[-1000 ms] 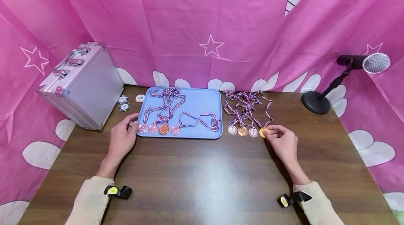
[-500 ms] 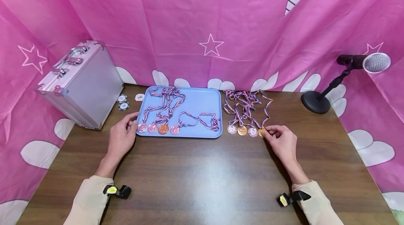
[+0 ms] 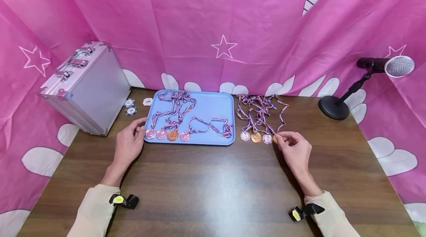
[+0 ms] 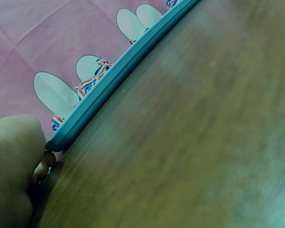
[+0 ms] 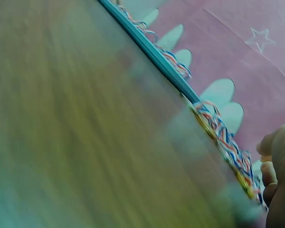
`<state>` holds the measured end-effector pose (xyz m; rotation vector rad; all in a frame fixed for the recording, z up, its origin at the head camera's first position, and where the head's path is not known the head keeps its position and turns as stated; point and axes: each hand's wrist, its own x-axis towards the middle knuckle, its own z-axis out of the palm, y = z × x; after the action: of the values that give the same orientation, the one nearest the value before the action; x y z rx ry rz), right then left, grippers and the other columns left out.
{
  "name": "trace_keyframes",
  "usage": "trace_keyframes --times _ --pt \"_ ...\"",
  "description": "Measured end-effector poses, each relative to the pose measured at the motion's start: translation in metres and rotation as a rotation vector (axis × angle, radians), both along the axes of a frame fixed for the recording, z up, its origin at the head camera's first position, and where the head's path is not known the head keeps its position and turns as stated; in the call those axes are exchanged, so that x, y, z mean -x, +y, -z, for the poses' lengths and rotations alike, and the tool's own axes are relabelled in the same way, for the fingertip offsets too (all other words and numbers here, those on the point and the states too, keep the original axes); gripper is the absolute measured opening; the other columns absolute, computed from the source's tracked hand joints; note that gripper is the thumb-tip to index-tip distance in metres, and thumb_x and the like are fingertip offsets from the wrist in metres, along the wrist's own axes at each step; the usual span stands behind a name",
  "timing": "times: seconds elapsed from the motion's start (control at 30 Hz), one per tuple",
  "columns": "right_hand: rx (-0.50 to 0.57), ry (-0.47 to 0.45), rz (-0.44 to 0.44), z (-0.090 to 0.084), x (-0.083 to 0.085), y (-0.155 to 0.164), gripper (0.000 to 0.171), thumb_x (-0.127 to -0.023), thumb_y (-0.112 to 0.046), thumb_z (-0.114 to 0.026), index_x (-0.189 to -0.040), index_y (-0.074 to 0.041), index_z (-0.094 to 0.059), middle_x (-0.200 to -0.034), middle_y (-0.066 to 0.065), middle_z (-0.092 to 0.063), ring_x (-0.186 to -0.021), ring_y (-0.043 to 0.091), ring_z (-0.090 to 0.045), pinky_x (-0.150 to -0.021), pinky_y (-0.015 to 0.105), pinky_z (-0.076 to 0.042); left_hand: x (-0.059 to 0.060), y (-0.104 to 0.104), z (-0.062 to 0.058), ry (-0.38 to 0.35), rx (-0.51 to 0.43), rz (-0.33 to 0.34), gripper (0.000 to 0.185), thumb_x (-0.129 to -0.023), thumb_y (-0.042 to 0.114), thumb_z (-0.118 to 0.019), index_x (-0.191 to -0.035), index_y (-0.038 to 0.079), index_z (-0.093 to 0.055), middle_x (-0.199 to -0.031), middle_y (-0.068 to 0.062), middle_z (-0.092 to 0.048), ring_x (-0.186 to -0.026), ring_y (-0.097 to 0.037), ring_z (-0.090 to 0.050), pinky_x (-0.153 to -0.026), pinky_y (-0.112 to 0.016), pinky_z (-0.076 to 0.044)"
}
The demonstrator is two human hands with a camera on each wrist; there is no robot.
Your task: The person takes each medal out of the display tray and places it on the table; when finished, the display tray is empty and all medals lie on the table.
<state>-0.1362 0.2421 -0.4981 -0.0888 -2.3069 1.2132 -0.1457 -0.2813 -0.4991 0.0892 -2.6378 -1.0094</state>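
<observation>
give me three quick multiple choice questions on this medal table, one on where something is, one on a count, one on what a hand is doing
1. Where is the silver case?
A. on the tray
B. at the table's far left
C. beside the microphone

2. How many medals lie on the blue tray?
A. two
B. four
C. seven

3. What is the right hand doing?
A. pinching a gold medal
B. lying flat on the table
C. holding the microphone

Answers:
1 B: the silver case stands left of the blue tray.
2 B: four medals sit in a row along its near edge.
3 A: the right hand has its fingertips closed on the gold medal beside three others.
</observation>
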Motion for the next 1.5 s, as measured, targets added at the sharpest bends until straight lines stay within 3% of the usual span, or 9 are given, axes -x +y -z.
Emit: trace_keyframes --times 0.17,0.4,0.67,0.8,0.93,1.07,1.23,1.37,1.5 --pt "0.046 0.016 -0.056 -0.006 -0.005 -0.029 0.008 -0.089 -0.005 -0.092 -0.092 -0.003 -0.085 -0.072 0.006 -0.072 -0.058 -0.003 -0.056 -0.056 0.013 -0.041 0.000 0.001 -0.001 -0.008 -0.001 0.003 0.036 -0.114 0.014 -0.057 -0.147 0.007 -0.070 -0.082 -0.008 -0.060 -0.071 -0.021 -0.052 -0.064 -0.032 -0.039" --pt "0.073 0.022 -0.237 -0.015 -0.006 -0.082 0.007 -0.088 -0.005 -0.091 -0.089 -0.006 -0.085 -0.070 0.003 -0.072 -0.058 0.002 -0.058 -0.055 0.013 -0.043 -0.001 0.002 0.000 -0.006 -0.006 0.004 0.037 -0.114 0.014 -0.056 -0.148 0.007 -0.070 -0.083 -0.009 -0.061 -0.071 -0.022 -0.052 -0.064 -0.032 -0.039" --pt "-0.027 -0.019 -0.369 -0.020 -0.001 -0.146 0.012 -0.087 -0.014 -0.095 -0.089 -0.009 -0.084 -0.075 0.000 -0.076 -0.061 0.006 -0.062 -0.060 0.023 -0.052 -0.002 0.001 0.002 -0.004 -0.003 -0.004 0.036 -0.114 0.013 -0.057 -0.147 0.007 -0.070 -0.084 -0.009 -0.061 -0.071 -0.022 -0.052 -0.064 -0.032 -0.039" --pt "-0.155 0.001 -0.369 -0.015 0.005 -0.175 0.017 -0.088 -0.032 -0.093 -0.083 -0.020 -0.083 -0.074 -0.009 -0.073 -0.063 0.006 -0.063 -0.061 0.032 -0.052 -0.002 0.001 0.002 -0.010 -0.001 -0.004 0.037 -0.115 0.014 -0.056 -0.148 0.007 -0.070 -0.084 -0.009 -0.061 -0.071 -0.022 -0.052 -0.064 -0.032 -0.039" --pt "-0.224 0.050 -0.357 -0.001 0.017 -0.199 0.023 -0.090 -0.043 -0.090 -0.080 -0.025 -0.080 -0.072 -0.015 -0.069 -0.062 0.004 -0.060 -0.059 0.033 -0.047 -0.001 0.002 0.002 -0.022 -0.004 -0.001 0.037 -0.115 0.015 -0.056 -0.149 0.008 -0.069 -0.084 -0.009 -0.061 -0.071 -0.022 -0.052 -0.064 -0.032 -0.039" --pt "-0.240 0.045 -0.355 -0.008 0.022 -0.219 0.023 -0.088 -0.039 -0.094 -0.079 -0.023 -0.079 -0.071 -0.014 -0.068 -0.062 0.006 -0.061 -0.059 0.033 -0.048 0.000 0.002 0.002 -0.017 -0.006 0.000 0.037 -0.115 0.014 -0.057 -0.148 0.007 -0.069 -0.084 -0.009 -0.062 -0.071 -0.022 -0.052 -0.064 -0.031 -0.039" --pt "-0.365 -0.008 -0.322 -0.010 0.027 -0.240 0.034 -0.088 -0.053 -0.092 -0.079 -0.023 -0.078 -0.069 -0.013 -0.064 -0.063 0.008 -0.060 -0.057 0.032 -0.045 0.000 0.000 0.001 -0.003 -0.002 -0.002 0.036 -0.114 0.013 -0.057 -0.147 0.006 -0.070 -0.083 -0.010 -0.062 -0.070 -0.022 -0.052 -0.063 -0.031 -0.039" --pt "-0.497 -0.062 -0.291 -0.013 0.028 -0.254 0.049 -0.086 -0.063 -0.091 -0.072 -0.022 -0.068 -0.066 -0.010 -0.055 -0.058 0.013 -0.057 -0.051 0.030 -0.035 -0.001 0.000 0.000 -0.014 0.003 -0.003 0.037 -0.115 0.013 -0.056 -0.148 0.005 -0.069 -0.084 -0.010 -0.062 -0.070 -0.022 -0.052 -0.063 -0.032 -0.039" --pt "-0.544 -0.071 -0.241 -0.011 0.032 -0.260 0.059 -0.082 -0.067 -0.092 -0.069 -0.022 -0.056 -0.065 -0.008 -0.049 -0.054 0.014 -0.051 -0.048 0.029 -0.027 -0.001 0.000 -0.001 -0.022 0.005 -0.005 0.037 -0.115 0.014 -0.056 -0.148 0.005 -0.068 -0.084 -0.010 -0.062 -0.069 -0.023 -0.052 -0.064 -0.033 -0.039"
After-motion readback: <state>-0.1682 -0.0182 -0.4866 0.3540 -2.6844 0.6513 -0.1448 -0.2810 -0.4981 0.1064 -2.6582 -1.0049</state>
